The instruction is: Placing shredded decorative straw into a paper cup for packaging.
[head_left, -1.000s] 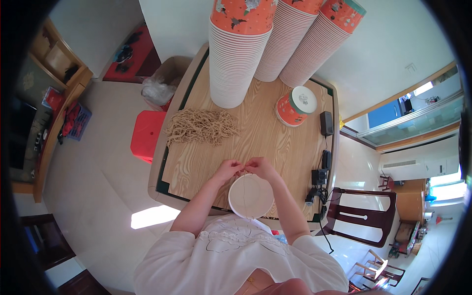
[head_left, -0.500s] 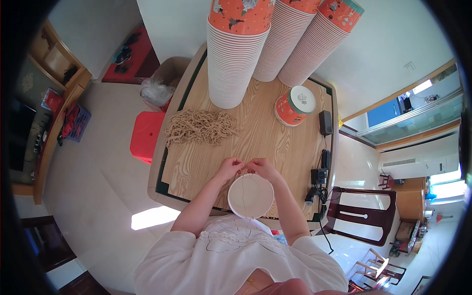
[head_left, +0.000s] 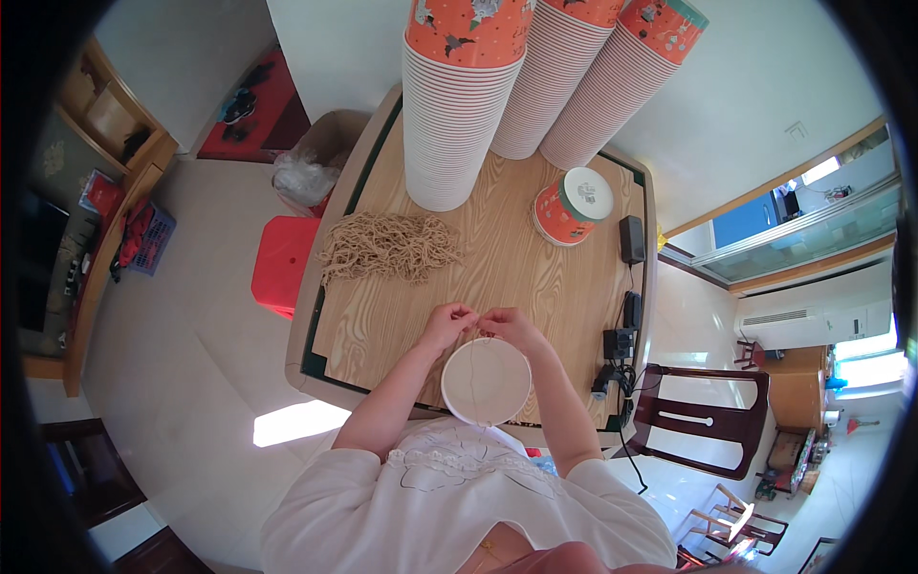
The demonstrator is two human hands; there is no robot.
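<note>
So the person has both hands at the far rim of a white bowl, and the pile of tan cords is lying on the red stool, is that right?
Not quite. The head view shows both hands, left hand and right hand, at the far rim of the white bowl, but the pile of tan cords lies on the wooden table, not on the red stool beside it.
</note>
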